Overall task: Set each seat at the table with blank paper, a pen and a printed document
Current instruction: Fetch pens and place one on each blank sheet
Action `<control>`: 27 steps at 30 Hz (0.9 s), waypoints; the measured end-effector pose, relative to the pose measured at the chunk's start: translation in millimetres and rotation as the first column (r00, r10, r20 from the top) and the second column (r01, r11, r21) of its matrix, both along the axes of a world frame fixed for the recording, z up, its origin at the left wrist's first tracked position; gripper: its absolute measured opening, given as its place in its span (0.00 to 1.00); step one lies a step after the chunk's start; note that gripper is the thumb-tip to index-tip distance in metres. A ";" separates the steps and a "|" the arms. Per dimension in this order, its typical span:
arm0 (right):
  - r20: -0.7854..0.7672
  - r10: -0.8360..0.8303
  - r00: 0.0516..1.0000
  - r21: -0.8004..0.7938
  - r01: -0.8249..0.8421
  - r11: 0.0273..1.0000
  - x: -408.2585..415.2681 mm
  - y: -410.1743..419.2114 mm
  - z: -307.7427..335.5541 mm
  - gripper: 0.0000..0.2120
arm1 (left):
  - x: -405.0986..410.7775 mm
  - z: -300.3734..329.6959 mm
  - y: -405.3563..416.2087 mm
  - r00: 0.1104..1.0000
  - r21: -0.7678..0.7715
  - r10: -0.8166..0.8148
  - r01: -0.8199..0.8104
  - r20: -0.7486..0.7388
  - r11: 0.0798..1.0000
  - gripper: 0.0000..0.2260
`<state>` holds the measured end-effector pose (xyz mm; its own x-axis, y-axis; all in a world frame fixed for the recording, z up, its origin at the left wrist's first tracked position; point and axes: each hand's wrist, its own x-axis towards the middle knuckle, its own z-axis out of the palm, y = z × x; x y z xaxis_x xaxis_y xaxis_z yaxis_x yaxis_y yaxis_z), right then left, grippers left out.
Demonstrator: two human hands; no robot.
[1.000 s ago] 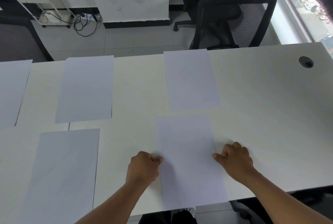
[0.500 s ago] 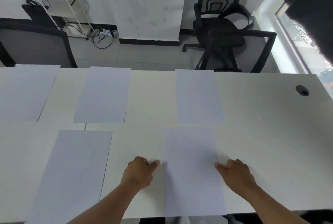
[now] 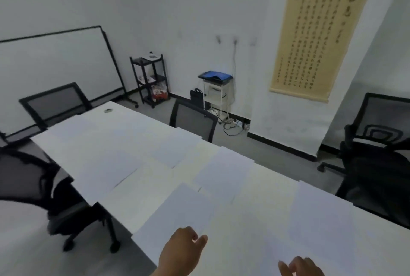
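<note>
You are looking up across the white table (image 3: 142, 198), so both hands are sitting low in the view. Your left hand (image 3: 182, 251) is at about 6 o'clock, hovering or resting at the near edge of the nearest blank sheet (image 3: 177, 218); its fingers are loosely curled with the thumb out, and its grip is holding nothing that I can see. Your right hand (image 3: 299, 267) is at about 5 o'clock, cut by the frame edge, fingers relaxed over the table, grip empty too. More blank sheets are lying at 12 o'clock of your hands (image 3: 221, 176), at 2 o'clock (image 3: 321, 215), and further off at 11 o'clock (image 3: 175, 149), each near a table edge where a mesh chair (image 3: 193, 120) is standing, likely so every seat gets its own. No pen or printed document is showing yet, so the paper stage seems nearly done; the blur makes finer contact hard to judge.
</note>
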<state>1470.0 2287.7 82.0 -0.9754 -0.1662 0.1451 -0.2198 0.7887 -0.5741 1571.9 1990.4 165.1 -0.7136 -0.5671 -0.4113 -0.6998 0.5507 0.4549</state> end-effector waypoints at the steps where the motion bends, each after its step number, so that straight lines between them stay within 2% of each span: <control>1: -0.055 0.054 0.997 -0.036 -0.056 0.998 -1.1 -19.3 14.2 0.26 | 10.8 12.0 -11.5 0.998 -0.010 0.044 -0.044 -0.033 0.999 0.18; 4: -0.198 0.162 0.967 -0.044 -0.173 0.984 -13.6 -70.6 55.6 0.20 | 32.6 48.0 -45.2 0.975 -0.053 0.166 -0.176 -0.149 0.983 0.18; 6: -0.247 0.263 0.933 0.053 -0.258 0.965 -20.7 -111.4 90.9 0.16 | 49.7 75.0 -67.9 0.943 -0.076 0.230 -0.254 -0.241 0.964 0.19; 8: -0.207 0.380 0.901 0.209 -0.339 0.917 -26.2 -147.6 122.7 0.15 | 64.6 101.1 -90.0 0.910 -0.093 0.276 -0.318 -0.310 0.944 0.20; 11: -0.258 0.448 0.856 0.238 -0.393 0.888 -16.2 -208.5 167.0 0.13 | 97.9 134.8 -126.1 0.862 -0.101 0.330 -0.395 -0.385 0.913 0.20; 13: -0.184 0.483 0.856 0.253 -0.434 0.865 0.0 -250.6 197.1 0.12 | 126.1 155.1 -153.4 0.828 -0.117 0.355 -0.442 -0.434 0.889 0.19; 17: -0.332 0.586 0.739 0.056 -0.605 0.794 45.9 -337.0 223.3 0.15 | 197.2 190.6 -218.8 0.769 -0.116 0.421 -0.532 -0.481 0.839 0.17; 19: -0.362 0.632 0.685 0.021 -0.672 0.740 68.8 -378.6 235.2 0.14 | 233.5 203.4 -247.1 0.740 -0.114 0.453 -0.573 -0.497 0.812 0.14; 24: -0.460 0.738 0.494 0.190 -0.757 0.625 128.4 -489.1 252.8 0.12 | 328.0 233.5 -317.0 0.717 -0.174 0.511 -0.645 -0.475 0.744 0.14; 27: -0.386 0.840 0.380 0.381 -0.764 0.521 201.6 -545.5 293.3 0.15 | 389.8 255.2 -365.1 0.733 -0.250 0.502 -0.649 -0.460 0.719 0.14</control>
